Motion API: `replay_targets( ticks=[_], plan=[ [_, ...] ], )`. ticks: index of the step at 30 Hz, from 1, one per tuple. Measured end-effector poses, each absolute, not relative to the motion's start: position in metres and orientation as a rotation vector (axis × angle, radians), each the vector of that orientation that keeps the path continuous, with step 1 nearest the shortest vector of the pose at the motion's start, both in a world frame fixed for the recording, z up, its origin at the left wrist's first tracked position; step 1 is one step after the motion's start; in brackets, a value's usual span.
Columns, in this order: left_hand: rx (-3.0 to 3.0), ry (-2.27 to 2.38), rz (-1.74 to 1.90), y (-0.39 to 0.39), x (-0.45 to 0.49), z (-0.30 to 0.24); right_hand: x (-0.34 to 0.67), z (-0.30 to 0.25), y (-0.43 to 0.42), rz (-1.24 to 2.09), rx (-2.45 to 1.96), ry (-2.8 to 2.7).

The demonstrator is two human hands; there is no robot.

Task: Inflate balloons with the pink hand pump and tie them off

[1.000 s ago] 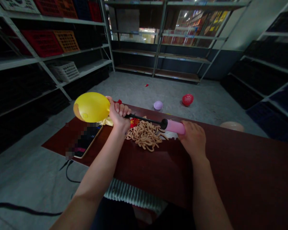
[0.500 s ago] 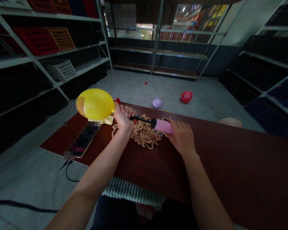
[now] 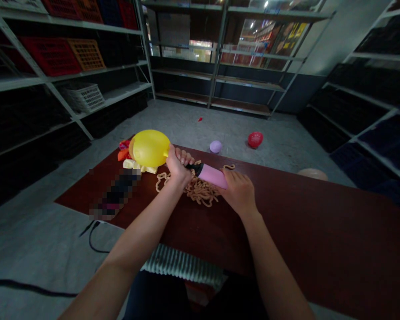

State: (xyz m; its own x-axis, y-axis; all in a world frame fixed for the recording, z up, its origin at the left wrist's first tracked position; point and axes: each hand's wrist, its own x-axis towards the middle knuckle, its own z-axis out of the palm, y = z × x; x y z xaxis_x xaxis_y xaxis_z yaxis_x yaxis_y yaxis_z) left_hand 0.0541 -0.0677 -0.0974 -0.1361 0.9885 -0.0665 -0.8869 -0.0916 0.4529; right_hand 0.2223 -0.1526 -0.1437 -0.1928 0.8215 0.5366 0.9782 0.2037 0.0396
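A yellow balloon point(image 3: 151, 149), inflated, points away to the left from my left hand point(image 3: 180, 163). That hand is closed around the balloon's neck and the black end of a hand balloon pump point(image 3: 213, 176). My right hand point(image 3: 239, 189) wraps the far end of the pump's pink barrel. Almost none of the pump's black rod shows between barrel and left hand. The nozzle inside the balloon's neck is hidden by my fingers. Beneath the pump lies a heap of tan cord-like strands point(image 3: 202, 193) on the dark red-brown table point(image 3: 303, 222).
Behind the balloon lie red and orange pieces point(image 3: 123, 151) and a pale yellow crumpled item point(image 3: 131, 165). A blurred-out phone-like device point(image 3: 116, 195) rests at the table's left. On the floor are a purple balloon point(image 3: 215, 146) and a red balloon point(image 3: 255, 139). Shelves point(image 3: 183, 73) stand around.
My right hand has moved left, sliding the pink barrel over the black rod toward my left hand. The balloon and left hand have shifted slightly right; the view has tilted a little.
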Motion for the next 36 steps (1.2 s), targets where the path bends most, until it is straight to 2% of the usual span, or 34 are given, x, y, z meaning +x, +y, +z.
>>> replay_targets(
  ticks=[23, 36],
  plan=[
    [0.353, 0.379, 1.783, -0.050, 0.001, -0.080, 0.276, -0.135, -0.157, -0.592, -1.771, -1.908],
    [0.357, 0.421, 1.809, -0.054, 0.011, -0.084, 0.259, -0.135, -0.158, -0.704, -1.807, -1.931]
  ],
)
